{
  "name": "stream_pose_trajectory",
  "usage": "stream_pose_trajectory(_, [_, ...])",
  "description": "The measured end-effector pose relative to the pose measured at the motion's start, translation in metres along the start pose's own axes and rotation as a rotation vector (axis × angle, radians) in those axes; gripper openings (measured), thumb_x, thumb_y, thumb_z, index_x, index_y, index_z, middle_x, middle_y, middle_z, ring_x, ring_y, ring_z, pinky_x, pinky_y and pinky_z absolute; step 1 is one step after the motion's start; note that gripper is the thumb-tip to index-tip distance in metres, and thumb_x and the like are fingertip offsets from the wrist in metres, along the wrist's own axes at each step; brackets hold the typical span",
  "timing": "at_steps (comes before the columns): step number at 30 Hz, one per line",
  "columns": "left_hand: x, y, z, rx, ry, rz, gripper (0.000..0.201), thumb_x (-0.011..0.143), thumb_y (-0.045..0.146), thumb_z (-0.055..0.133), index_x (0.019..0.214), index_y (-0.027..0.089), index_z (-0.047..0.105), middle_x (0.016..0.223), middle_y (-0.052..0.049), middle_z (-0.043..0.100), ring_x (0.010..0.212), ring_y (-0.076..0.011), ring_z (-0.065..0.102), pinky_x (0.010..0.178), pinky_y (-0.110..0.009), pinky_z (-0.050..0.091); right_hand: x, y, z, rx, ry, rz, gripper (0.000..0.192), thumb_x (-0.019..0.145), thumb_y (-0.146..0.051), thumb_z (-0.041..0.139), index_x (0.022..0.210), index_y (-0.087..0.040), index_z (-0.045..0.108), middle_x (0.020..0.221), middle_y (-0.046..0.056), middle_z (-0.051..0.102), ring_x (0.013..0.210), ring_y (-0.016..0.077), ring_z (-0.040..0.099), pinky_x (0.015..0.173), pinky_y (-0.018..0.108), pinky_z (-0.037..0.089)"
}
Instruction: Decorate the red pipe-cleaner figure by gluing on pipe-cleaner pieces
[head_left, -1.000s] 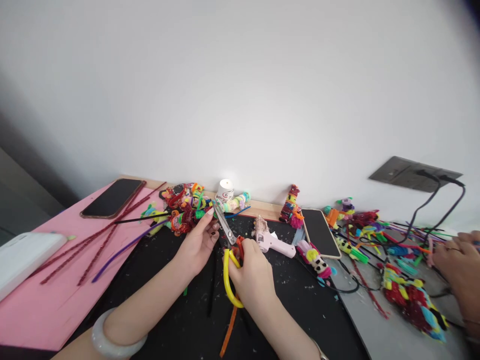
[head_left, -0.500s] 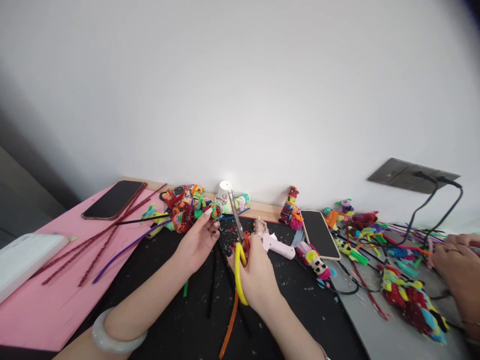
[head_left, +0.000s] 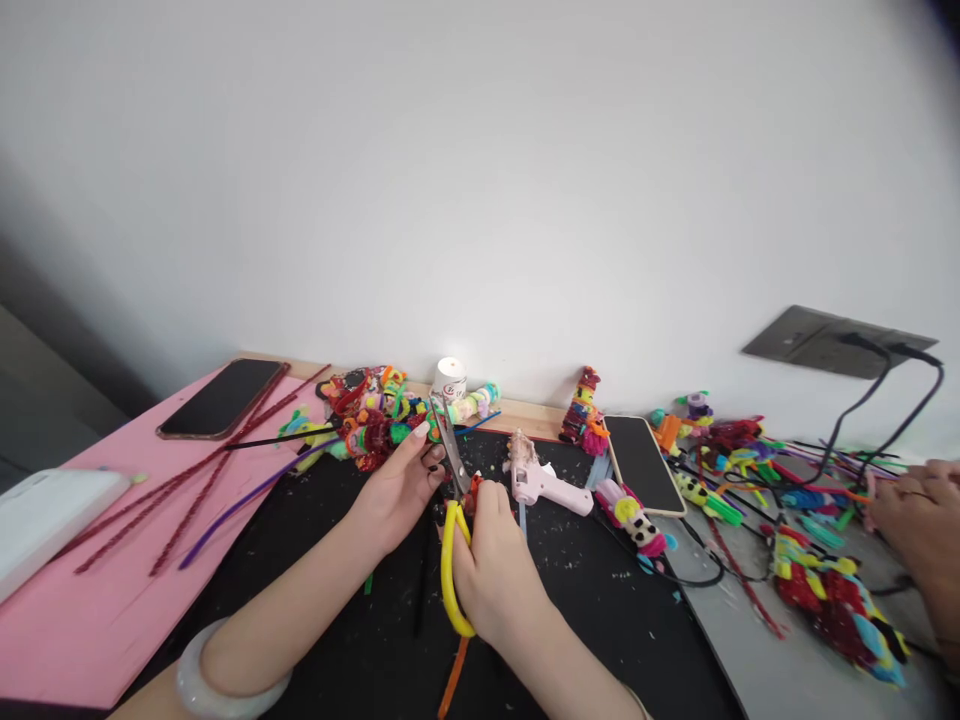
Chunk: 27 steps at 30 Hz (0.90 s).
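My right hand (head_left: 499, 565) is closed on yellow-handled scissors (head_left: 455, 455), their blades pointing up and away. Close beside the blades, my left hand (head_left: 397, 495) pinches a small green pipe cleaner piece (head_left: 434, 428), mostly hidden by the fingers and blades. Behind my left hand lies a pile of colourful pipe cleaner figures (head_left: 367, 432). An orange-red bit (head_left: 472, 488) shows by my right fingers; whether they hold it I cannot tell. An orange strip (head_left: 452, 680) lies below my right hand on the black mat (head_left: 585, 620).
A pale pink glue gun (head_left: 551, 487) lies right of my hands, near a phone (head_left: 645, 465). Another phone (head_left: 221, 398) and dark red pipe cleaners (head_left: 184, 520) lie on pink sheets at left. More figures (head_left: 836, 600), cables and another person's hand (head_left: 915, 510) are at right.
My right hand and the scissors have moved left, bringing the blades up to my left fingertips. The view has shifted slightly; my left hand keeps nearly the same place.
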<state>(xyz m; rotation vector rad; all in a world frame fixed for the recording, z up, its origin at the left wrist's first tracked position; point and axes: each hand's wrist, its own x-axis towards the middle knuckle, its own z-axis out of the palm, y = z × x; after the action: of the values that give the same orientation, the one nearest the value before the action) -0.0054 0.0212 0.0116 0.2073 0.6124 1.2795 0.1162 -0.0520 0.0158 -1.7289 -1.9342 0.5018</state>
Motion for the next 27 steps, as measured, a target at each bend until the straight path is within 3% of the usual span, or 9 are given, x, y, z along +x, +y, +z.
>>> stream_pose_trajectory(13, [-0.001,0.001,0.0,0.043,-0.004,0.029,0.006,0.082,0.017,0.063,0.078,0.014,0.062,0.065,0.001,0.057,0.055,-0.0078,0.054,0.05,-0.018,0.051,0.0,0.001,0.0,-0.017,-0.02,-0.009,0.012,0.09,-0.024,0.033,0.087,-0.019,0.044,0.081,0.006,0.053,0.071,0.0214,0.056,0.063,0.032,0.043])
stream_pose_trajectory(22, [-0.001,0.003,0.001,-0.022,0.018,0.027,0.011,0.077,0.016,0.069,0.071,0.016,0.06,0.061,0.003,0.056,0.056,-0.0083,0.056,0.048,-0.018,0.05,0.005,0.01,0.002,0.106,0.103,-0.017,0.006,0.083,-0.02,0.04,0.078,-0.021,0.042,0.071,0.001,0.051,0.063,0.0178,0.051,0.057,0.028,0.038])
stream_pose_trajectory(27, [-0.005,0.006,0.005,-0.055,-0.021,-0.012,0.011,0.08,0.021,0.067,0.074,0.016,0.061,0.064,0.002,0.057,0.055,-0.0087,0.055,0.046,-0.018,0.048,0.007,0.012,-0.004,0.111,0.154,0.036,0.008,0.081,-0.026,0.046,0.086,-0.02,0.044,0.08,0.004,0.052,0.069,0.0197,0.053,0.061,0.03,0.041])
